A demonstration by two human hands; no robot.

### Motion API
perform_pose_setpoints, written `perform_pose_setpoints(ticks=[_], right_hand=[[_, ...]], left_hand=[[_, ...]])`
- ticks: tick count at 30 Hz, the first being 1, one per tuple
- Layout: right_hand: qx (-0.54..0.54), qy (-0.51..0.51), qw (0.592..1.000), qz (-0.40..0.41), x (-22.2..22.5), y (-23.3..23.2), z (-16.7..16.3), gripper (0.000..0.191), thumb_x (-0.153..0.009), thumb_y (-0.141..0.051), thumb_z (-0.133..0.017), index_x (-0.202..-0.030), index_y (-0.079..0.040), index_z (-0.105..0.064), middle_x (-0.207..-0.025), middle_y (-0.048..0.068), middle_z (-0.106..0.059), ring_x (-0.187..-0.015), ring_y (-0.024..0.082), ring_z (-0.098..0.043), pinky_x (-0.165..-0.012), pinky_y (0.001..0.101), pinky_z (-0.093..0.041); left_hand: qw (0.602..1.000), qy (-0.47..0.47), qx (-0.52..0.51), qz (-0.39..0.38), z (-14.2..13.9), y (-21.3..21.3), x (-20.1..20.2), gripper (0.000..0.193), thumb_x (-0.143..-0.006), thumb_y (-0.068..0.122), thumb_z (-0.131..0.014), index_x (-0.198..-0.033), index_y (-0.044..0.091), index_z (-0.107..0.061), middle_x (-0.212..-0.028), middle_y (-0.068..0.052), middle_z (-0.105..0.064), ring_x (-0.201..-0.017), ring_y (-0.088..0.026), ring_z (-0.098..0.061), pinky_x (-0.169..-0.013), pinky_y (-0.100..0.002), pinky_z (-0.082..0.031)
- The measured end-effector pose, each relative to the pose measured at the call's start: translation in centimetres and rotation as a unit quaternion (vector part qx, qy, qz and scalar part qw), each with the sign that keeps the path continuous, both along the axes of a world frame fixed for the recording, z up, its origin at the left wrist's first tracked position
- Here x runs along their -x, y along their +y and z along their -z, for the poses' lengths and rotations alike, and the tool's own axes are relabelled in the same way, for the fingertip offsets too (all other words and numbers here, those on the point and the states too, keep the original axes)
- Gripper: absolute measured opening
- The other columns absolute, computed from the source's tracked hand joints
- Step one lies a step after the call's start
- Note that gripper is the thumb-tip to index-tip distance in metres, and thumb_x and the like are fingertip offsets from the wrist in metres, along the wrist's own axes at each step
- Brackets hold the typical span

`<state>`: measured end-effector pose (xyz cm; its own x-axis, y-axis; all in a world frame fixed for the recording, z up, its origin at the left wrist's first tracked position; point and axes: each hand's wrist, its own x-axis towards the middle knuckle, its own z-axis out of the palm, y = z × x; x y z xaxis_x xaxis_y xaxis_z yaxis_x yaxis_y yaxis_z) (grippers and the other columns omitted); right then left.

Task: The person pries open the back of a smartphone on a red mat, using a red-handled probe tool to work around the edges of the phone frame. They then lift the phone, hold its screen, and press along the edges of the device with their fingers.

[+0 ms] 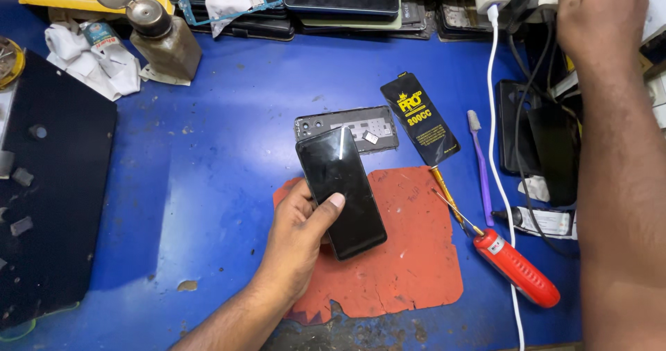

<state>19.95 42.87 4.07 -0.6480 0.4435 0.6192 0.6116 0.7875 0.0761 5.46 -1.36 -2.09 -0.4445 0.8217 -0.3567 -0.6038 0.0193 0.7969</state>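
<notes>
The left hand (295,236) holds a black smartphone (341,190) above the blue counter (208,184), screen up and tilted, its far end pointing away from the person. The fingers wrap under the phone from the left, and the thumb (331,209) presses on the glass near the left edge. The phone sits over the far left part of an orange-red work mat (409,254) lying on the counter. Just beyond the phone, a grey phone back frame (364,125) lies flat, partly hidden by the phone's far end. To the right of the frame lies a black packet with yellow print (420,118), then a purple toothbrush (481,167). A red-handled screwdriver (517,268) rests at the right edge of the mat, beside a white cable (496,150) running toward the near edge. The right hand (590,18) reaches to the far right corner, at the charger plugs; its fingers are curled away from the camera, and what they grip cannot be told. A brown dispenser bottle (163,39) stands at the far left.
</notes>
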Motion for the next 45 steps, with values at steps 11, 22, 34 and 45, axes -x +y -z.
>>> perform_pose_setpoints(ticks=[11,22,34,45], right_hand=[[0.076,0.015,0.990,-0.119,-1.9,-10.2,-4.0,0.021,-0.101,0.004,-0.063,-0.121,0.005,-0.067,-0.102,0.016,-0.071,-0.089,0.023,-0.071,-0.081,0.0355,-0.056],[0.458,0.031,0.872,-0.170,-2.1,-34.8,-0.3,0.027,-0.079,-0.012,-0.083,-0.100,-0.003,-0.069,-0.092,0.008,-0.074,-0.077,0.017,-0.075,-0.066,0.0286,-0.057],[0.383,0.079,0.879,-0.273,-4.1,-36.3,0.1,0.039,-0.076,-0.012,-0.085,-0.112,-0.001,-0.072,-0.099,0.009,-0.074,-0.087,0.020,-0.074,-0.076,0.0292,-0.060],[0.564,0.291,0.751,-0.180,-3.3,-34.7,1.6,0.034,-0.095,0.012,-0.065,-0.127,0.003,-0.056,-0.110,0.012,-0.072,-0.105,0.016,-0.074,-0.094,0.0268,-0.060]], left_hand=[[0.999,0.025,-0.022,0.002,-0.6,-0.1,-0.3,0.036,-0.097,0.010,-0.056,-0.132,0.003,-0.057,-0.123,-0.009,-0.070,-0.116,-0.015,-0.066,-0.102,-0.035,-0.051],[0.971,-0.106,-0.212,-0.026,-0.5,-0.8,-2.1,0.052,-0.103,0.014,-0.062,-0.150,0.001,-0.044,-0.141,-0.008,-0.055,-0.133,-0.019,-0.052,-0.117,-0.039,-0.038],[0.917,-0.234,-0.323,0.020,-0.7,-1.9,-1.8,0.095,-0.104,0.070,-0.047,-0.160,-0.006,-0.037,-0.105,-0.013,-0.058,-0.091,-0.020,-0.058,-0.084,-0.037,-0.050],[0.872,-0.340,-0.311,0.164,-0.3,-2.3,-3.2,0.096,-0.099,0.074,-0.045,-0.150,-0.008,-0.043,-0.105,-0.012,-0.059,-0.088,-0.018,-0.058,-0.082,-0.035,-0.048]])
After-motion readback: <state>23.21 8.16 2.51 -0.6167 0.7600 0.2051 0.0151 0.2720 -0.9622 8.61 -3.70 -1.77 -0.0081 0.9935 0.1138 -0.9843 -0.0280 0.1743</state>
